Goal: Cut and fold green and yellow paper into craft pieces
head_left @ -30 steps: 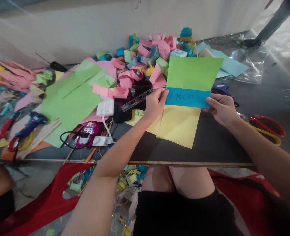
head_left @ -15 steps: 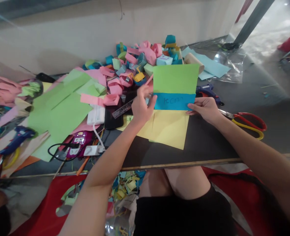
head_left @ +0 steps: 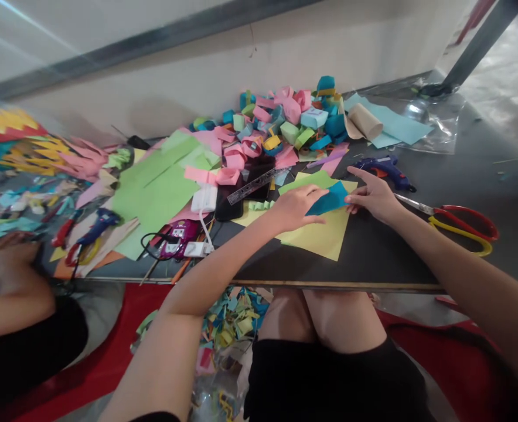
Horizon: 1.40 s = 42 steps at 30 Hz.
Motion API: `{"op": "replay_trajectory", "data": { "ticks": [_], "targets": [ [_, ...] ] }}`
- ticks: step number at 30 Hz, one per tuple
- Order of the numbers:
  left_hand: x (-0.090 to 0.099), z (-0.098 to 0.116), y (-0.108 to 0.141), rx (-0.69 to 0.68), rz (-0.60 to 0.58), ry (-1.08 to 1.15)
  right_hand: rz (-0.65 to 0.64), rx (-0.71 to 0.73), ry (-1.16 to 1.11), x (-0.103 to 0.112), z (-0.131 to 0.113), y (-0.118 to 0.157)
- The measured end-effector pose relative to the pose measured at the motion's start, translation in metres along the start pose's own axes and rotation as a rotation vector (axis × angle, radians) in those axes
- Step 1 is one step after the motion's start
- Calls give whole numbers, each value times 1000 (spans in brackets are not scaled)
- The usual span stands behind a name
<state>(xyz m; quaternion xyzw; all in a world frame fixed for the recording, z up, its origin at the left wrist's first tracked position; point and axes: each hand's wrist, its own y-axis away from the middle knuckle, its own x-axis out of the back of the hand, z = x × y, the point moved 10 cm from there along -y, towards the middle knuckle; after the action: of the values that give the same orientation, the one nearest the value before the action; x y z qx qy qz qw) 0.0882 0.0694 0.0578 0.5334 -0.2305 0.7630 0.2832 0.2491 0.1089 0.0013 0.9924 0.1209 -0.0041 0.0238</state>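
A blue paper piece (head_left: pixel 329 199) is tilted between my two hands, above yellow sheets (head_left: pixel 323 237) on the dark table. My left hand (head_left: pixel 300 208) is at its left end, fingers stretched out and apart, partly over the paper. At its right end, my right hand (head_left: pixel 368 196) pinches the edge between thumb and fingers, with the index finger extended. A green sheet (head_left: pixel 305 180) lies flat behind the blue piece, on the yellow sheets. Left of these, a clear ruler (head_left: pixel 254 186) rests across a black phone (head_left: pixel 229 205).
Red-and-yellow scissors (head_left: pixel 461 225) and a blue glue gun (head_left: pixel 386 170) lie right. Folded paper pieces (head_left: pixel 285 111) are heaped behind. Green sheets (head_left: pixel 153 181), a purple power strip (head_left: pixel 182 237) and another glue gun (head_left: pixel 98 225) lie left. Another person's hand (head_left: pixel 15 252) is far left.
The green sheet has gone from upright in my hands to flat on the yellow sheets. The blue piece is now tilted lower, and my left hand has opened over it. The view has shifted left.
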Motion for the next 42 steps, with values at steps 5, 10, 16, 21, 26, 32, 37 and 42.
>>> {"op": "replay_trajectory", "data": {
  "ticks": [5,10,16,21,26,32,37,42],
  "targets": [
    [8,-9,11,13,30,224,-119,-17,43,-14,-2,1],
    [24,-31,13,97,115,333,-178,27,34,-20,-7,2],
    [61,-71,5,111,88,625,-200,22,10,-18,-6,2],
    [118,-155,11,411,582,575,-186,-44,22,-22,-1,2],
    [118,-176,-7,540,668,349,-193,-70,45,-26,0,3],
    [83,-171,-31,502,698,718,-218,-68,50,-27,0,3],
    [33,-164,-30,588,634,1281,-226,-92,64,-29,2,6],
    [9,-154,-5,761,636,1373,-238,-63,76,-31,2,7]
  ]
}}
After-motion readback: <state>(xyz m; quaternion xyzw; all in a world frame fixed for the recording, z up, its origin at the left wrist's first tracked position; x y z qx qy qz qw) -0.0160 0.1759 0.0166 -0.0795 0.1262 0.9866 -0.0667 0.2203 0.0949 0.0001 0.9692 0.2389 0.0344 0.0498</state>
